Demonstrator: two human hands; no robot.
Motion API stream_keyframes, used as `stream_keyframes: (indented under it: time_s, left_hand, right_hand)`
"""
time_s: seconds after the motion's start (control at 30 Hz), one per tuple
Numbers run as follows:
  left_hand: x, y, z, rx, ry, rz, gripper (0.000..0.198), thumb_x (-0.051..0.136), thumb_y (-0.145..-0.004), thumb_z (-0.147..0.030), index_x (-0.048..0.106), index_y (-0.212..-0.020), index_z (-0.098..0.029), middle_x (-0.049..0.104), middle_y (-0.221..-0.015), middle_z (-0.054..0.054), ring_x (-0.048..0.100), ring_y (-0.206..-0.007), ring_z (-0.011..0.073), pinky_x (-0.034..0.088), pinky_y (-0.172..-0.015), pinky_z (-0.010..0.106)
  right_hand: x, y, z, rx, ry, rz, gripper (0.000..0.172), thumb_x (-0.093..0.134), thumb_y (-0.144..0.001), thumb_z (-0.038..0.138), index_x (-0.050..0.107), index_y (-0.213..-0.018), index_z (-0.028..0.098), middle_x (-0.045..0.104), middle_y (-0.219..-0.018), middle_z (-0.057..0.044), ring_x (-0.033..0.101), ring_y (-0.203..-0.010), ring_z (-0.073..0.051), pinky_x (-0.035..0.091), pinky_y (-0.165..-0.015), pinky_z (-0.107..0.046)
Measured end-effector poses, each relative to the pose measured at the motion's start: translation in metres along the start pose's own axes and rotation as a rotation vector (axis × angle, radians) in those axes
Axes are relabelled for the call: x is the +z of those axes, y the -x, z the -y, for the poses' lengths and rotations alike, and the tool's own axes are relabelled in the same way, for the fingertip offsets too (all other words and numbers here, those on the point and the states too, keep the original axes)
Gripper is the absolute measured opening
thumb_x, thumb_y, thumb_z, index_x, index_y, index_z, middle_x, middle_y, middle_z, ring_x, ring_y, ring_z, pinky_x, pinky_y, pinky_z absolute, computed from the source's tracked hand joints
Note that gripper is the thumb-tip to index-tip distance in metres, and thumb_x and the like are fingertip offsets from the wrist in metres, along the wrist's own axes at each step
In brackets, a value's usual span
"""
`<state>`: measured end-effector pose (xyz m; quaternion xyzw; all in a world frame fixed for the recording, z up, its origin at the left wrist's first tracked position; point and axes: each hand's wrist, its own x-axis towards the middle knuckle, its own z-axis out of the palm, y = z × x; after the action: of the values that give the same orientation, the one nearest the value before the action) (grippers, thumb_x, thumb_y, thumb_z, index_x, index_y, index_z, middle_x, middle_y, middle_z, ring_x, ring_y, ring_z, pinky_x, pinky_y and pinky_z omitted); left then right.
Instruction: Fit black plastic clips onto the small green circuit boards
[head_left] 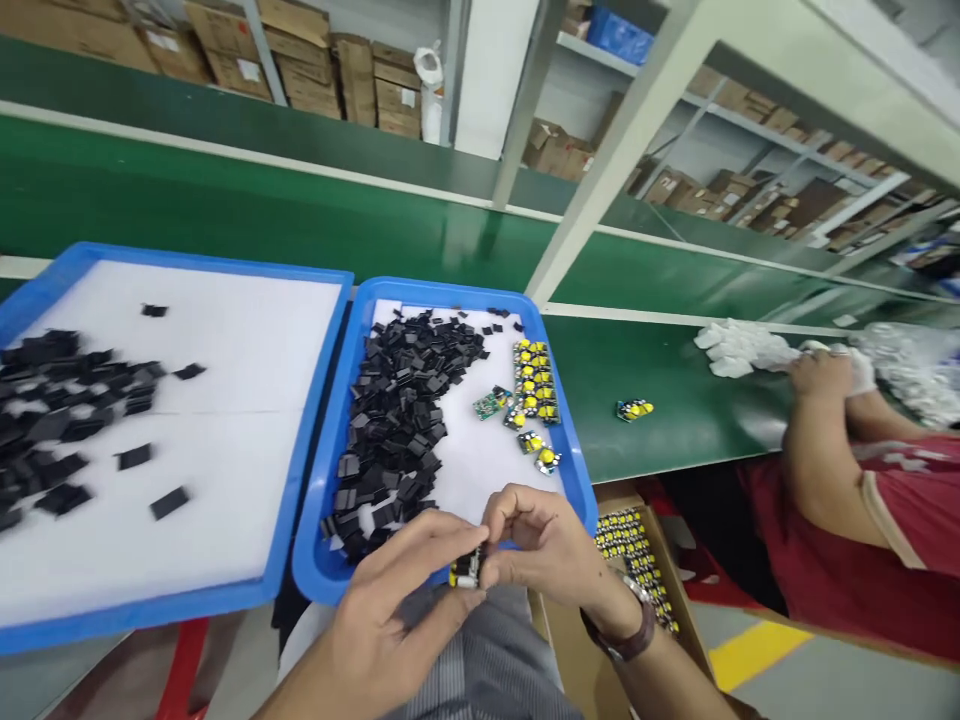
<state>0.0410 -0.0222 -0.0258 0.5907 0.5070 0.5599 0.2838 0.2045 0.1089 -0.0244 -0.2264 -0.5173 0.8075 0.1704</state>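
Observation:
My left hand (390,610) pinches a small circuit board (466,570) with a yellow part, just over the front rim of the blue tray (577,460). The thumb and fingers of my right hand (551,550) close on the board's right edge. Something dark shows at their tips, too small to name. In the tray, a heap of black rectangular pieces (401,390) covers the left side. Neat rows of boards with yellow parts (535,380) stand at the right, with several loose ones beside them. One loose board (490,402) lies green side up.
A second blue tray (296,450) with black pieces (56,400) adjoins on the left. On the green bench (667,390) lies another board (634,409). A carton of boards (637,560) stands below right. A co-worker's hands (825,372) are near white gloves (742,348).

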Motion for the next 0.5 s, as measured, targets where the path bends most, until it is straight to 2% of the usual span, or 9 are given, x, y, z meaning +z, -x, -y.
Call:
stream_keyframes:
  time_s: [0.1,0.2,0.27,0.33,0.37,0.43,0.5]
  left_hand:
    - [0.014,-0.01,0.005,0.097,-0.245,-0.092,0.06,0.063,-0.094,-0.001,0.061,-0.145,-0.032,0.066,-0.124,0.008,0.07,-0.11,0.0208,0.063,-0.093,0.029]
    - [0.027,-0.022,0.007,0.17,-0.38,-0.112,0.064,0.064,-0.096,-0.007,0.051,-0.154,-0.03,0.064,-0.132,0.009,0.071,-0.114,0.0216,0.062,-0.098,0.029]
    - [0.027,-0.027,0.007,0.165,-0.43,-0.168,0.062,0.068,-0.096,-0.016,0.051,-0.155,-0.027,0.062,-0.14,0.01,0.072,-0.116,0.0239,0.061,-0.104,0.031]
    - [0.019,-0.029,0.007,0.128,-0.472,-0.25,0.053,0.07,-0.095,-0.022,0.059,-0.147,-0.025,0.063,-0.142,0.008,0.073,-0.115,0.0254,0.058,-0.11,0.034]
    - [0.012,-0.028,0.008,0.105,-0.489,-0.279,0.048,0.07,-0.095,-0.024,0.063,-0.143,-0.025,0.064,-0.14,0.007,0.073,-0.114,0.0255,0.057,-0.111,0.034]
    - [-0.002,-0.025,0.012,0.087,-0.52,-0.291,0.043,0.068,-0.097,-0.029,0.065,-0.139,-0.026,0.068,-0.136,0.005,0.073,-0.111,0.0246,0.057,-0.112,0.034]
    - [-0.013,-0.02,0.017,0.072,-0.569,-0.269,0.041,0.067,-0.098,-0.033,0.066,-0.139,-0.027,0.068,-0.136,0.003,0.072,-0.112,0.0244,0.054,-0.115,0.035]
  right_hand:
    - [0.0,0.003,0.001,-0.214,0.126,-0.021,0.046,0.098,-0.068,0.041,0.071,-0.101,0.022,0.071,-0.095,-0.004,0.068,-0.084,-0.018,0.057,-0.08,-0.032]
    - [-0.019,0.009,0.002,-0.412,0.409,-0.261,0.028,0.086,-0.084,0.035,0.07,-0.104,0.024,0.07,-0.097,-0.005,0.066,-0.088,-0.021,0.055,-0.083,-0.034]
    - [-0.049,0.014,0.003,-0.456,0.694,-0.486,0.017,0.072,-0.096,0.034,0.069,-0.109,0.023,0.071,-0.099,-0.008,0.067,-0.091,-0.022,0.056,-0.085,-0.035]
    - [-0.091,0.018,0.004,-0.412,1.056,-0.76,0.021,0.058,-0.103,0.036,0.068,-0.115,0.022,0.073,-0.105,-0.009,0.069,-0.095,-0.023,0.056,-0.088,-0.037]
    - [-0.114,0.019,0.004,-0.399,1.135,-0.848,0.024,0.053,-0.105,0.036,0.068,-0.116,0.021,0.073,-0.104,-0.01,0.068,-0.094,-0.024,0.055,-0.088,-0.04]
    - [-0.157,0.019,0.003,-0.371,1.244,-0.923,0.031,0.049,-0.104,0.038,0.071,-0.113,0.018,0.072,-0.101,-0.013,0.066,-0.094,-0.029,0.053,-0.092,-0.049]
    - [-0.191,0.017,0.002,-0.352,1.347,-0.976,0.037,0.051,-0.102,0.043,0.073,-0.115,0.016,0.07,-0.109,-0.018,0.062,-0.106,-0.035,0.047,-0.099,-0.06]
